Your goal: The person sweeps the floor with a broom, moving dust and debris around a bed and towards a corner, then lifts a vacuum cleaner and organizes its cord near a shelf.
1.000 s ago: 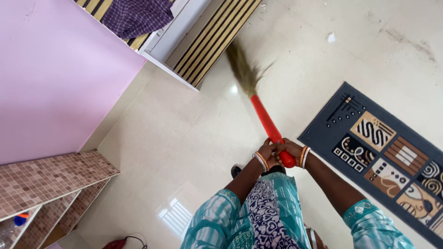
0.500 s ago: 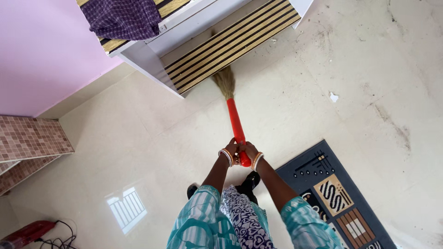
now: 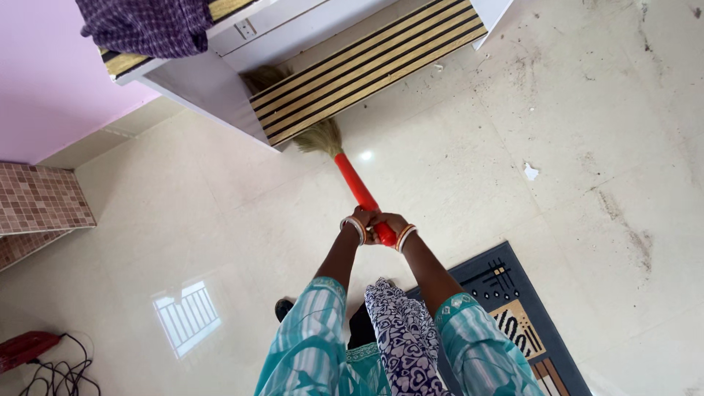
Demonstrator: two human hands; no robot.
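Both hands clamped round the red broom handle (image 3: 359, 189), left hand (image 3: 364, 221) & right hand (image 3: 387, 222) side by side, fingers wrapped tight at its near end. Handle's long axis runs up-left away from the fingers; straw bristles (image 3: 320, 137) at the far end, tucked under the striped cabinet (image 3: 367, 70). Glossy cream tile floor (image 3: 220, 220) w/ dust specks. Patterned mat (image 3: 513, 315) just below-right of the fingers. Pink wall (image 3: 44, 88) far left.
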